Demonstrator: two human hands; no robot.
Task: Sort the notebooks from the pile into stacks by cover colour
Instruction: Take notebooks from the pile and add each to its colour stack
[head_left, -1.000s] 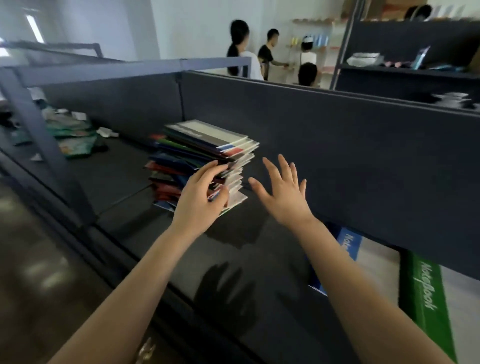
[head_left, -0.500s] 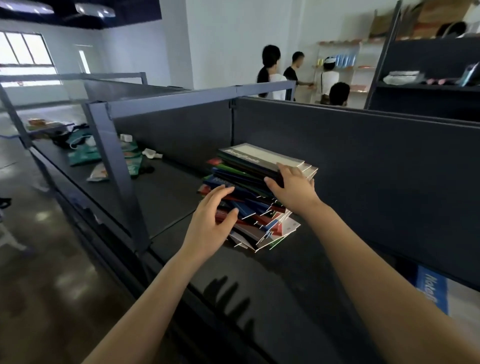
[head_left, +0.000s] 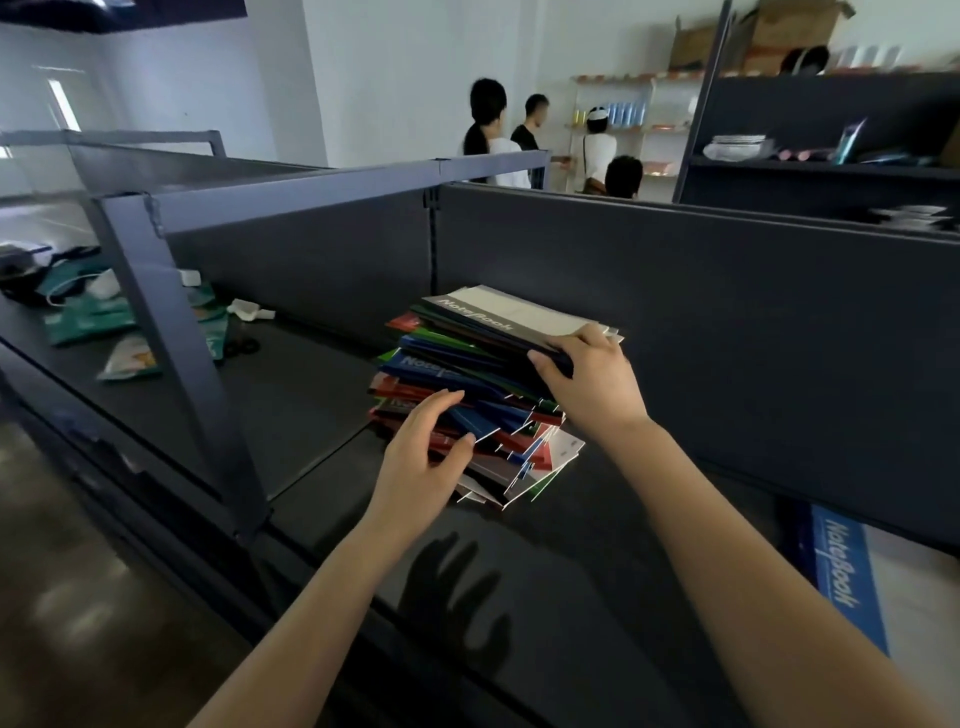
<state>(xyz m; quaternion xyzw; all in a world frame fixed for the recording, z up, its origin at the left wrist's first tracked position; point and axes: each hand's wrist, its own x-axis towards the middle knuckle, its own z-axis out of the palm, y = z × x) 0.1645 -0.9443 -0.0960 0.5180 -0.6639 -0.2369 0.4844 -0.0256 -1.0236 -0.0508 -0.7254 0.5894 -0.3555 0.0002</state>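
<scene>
Firstly, right-hand fingers (head_left: 589, 336) curled over near corner of top notebook (head_left: 514, 312), thumb beneath, pinching it with several below. Left-hand fingers (head_left: 441, 404) loosely curved, touching side of pile (head_left: 457, 374), gripping nothing. Risk judged: pile skewed, lower covers fanned out; lifting thick wedge could drag neighbours and spill pile across table (head_left: 571, 582). Right hand (head_left: 592, 389) sat at upper corner, forearm extended; left hand (head_left: 421, 467) lower, at near side.

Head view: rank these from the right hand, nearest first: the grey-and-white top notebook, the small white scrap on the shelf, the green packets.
1. Grey-and-white top notebook: gripped by the right hand.
2. Small white scrap: left of the pile.
3. Green packets: far left.
</scene>
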